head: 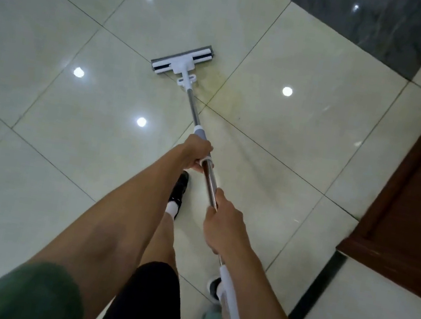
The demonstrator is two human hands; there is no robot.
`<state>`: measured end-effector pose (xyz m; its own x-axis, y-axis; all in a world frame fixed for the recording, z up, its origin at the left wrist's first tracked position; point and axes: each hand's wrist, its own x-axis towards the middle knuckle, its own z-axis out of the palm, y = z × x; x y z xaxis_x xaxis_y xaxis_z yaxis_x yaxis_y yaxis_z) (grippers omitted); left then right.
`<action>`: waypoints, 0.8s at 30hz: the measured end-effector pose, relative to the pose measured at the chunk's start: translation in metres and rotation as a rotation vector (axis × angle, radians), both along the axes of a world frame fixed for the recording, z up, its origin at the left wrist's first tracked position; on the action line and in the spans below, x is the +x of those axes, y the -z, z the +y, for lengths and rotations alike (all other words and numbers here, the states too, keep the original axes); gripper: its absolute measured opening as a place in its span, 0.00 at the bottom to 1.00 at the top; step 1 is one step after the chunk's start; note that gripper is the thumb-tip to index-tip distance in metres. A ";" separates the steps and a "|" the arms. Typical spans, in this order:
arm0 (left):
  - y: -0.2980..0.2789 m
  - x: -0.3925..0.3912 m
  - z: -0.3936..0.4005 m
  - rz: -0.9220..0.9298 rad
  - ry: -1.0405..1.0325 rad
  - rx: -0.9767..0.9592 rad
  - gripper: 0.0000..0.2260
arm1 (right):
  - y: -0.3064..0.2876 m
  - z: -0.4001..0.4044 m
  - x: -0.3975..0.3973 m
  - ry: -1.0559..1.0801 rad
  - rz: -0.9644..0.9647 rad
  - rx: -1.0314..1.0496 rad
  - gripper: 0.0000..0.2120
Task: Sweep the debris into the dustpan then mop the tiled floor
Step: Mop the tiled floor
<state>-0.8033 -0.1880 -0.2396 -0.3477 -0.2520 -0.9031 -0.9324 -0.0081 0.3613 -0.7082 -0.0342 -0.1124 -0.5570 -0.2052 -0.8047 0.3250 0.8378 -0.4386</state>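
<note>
Green sleeve (25, 292) of the left arm sits lowest in view, with black shorts (152, 302) beside it. Right hand (223, 223) is wrapped around the metal mop handle (210, 180) at the nearer grip; left hand (196, 154) is curled around the same handle further out, at the white collar. Hands are apart, both clamped on the shaft

Mop head (182, 62) lies flat on the tiled floor (41, 131), well beyond the left hand, across a grout line. Yellowish stain (226, 92) on the tile just to the right of the head, ahead of both hands. No dustpan or loose debris visible

Judgement: mopping step is in hand; sweeping appears finished. Next move likely calls for steering the head rightward over the stain, keeping it flat and pressed down through both hands, then drawing it back toward the feet. Wooden door frame (420, 177) far right of the right hand limits the swing
</note>
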 end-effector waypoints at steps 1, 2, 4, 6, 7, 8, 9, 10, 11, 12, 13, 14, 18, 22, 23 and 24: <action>-0.001 0.008 0.021 -0.003 -0.001 0.008 0.09 | -0.002 0.021 0.008 0.002 -0.001 0.006 0.23; -0.003 0.014 0.041 -0.011 0.005 0.020 0.09 | -0.005 0.041 0.016 0.005 0.003 0.009 0.23; -0.007 0.025 0.077 -0.020 0.008 0.043 0.09 | -0.011 0.077 0.026 0.004 0.004 0.017 0.22; -0.013 0.033 0.107 -0.022 0.010 0.057 0.07 | -0.017 0.105 0.034 0.016 -0.012 0.027 0.23; -0.014 0.037 0.119 -0.029 0.013 0.063 0.06 | -0.020 0.116 0.038 0.030 -0.023 0.033 0.23; -0.015 0.041 0.130 -0.038 0.011 0.074 0.06 | -0.023 0.125 0.043 0.048 -0.036 0.042 0.23; -0.016 0.044 0.138 -0.048 0.007 0.090 0.06 | -0.025 0.132 0.047 0.068 -0.051 0.056 0.24; -0.017 0.046 0.143 -0.051 0.004 0.099 0.06 | -0.027 0.135 0.048 0.088 -0.063 0.070 0.24; -0.019 0.046 0.144 -0.048 0.000 0.099 0.05 | -0.027 0.136 0.048 0.102 -0.069 0.082 0.24; -0.021 0.045 0.143 -0.037 -0.007 0.095 0.04 | -0.027 0.133 0.045 0.109 -0.068 0.085 0.24; -0.022 0.040 0.137 -0.023 -0.014 0.087 0.04 | -0.025 0.128 0.041 0.113 -0.061 0.079 0.24; -0.022 0.035 0.130 -0.005 -0.016 0.077 0.04 | -0.024 0.120 0.035 0.115 -0.054 0.068 0.23; -0.020 0.011 0.094 0.031 0.007 0.051 0.03 | -0.017 0.084 0.011 0.132 -0.061 0.060 0.24; -0.014 -0.017 0.049 0.043 0.047 0.032 0.04 | -0.017 0.034 -0.014 0.160 -0.073 0.057 0.25; -0.013 -0.027 0.034 0.050 0.055 0.032 0.04 | -0.014 0.018 -0.023 0.175 -0.067 0.051 0.25; -0.011 -0.039 0.018 0.054 0.062 0.031 0.05 | -0.011 0.000 -0.032 0.204 -0.060 0.045 0.25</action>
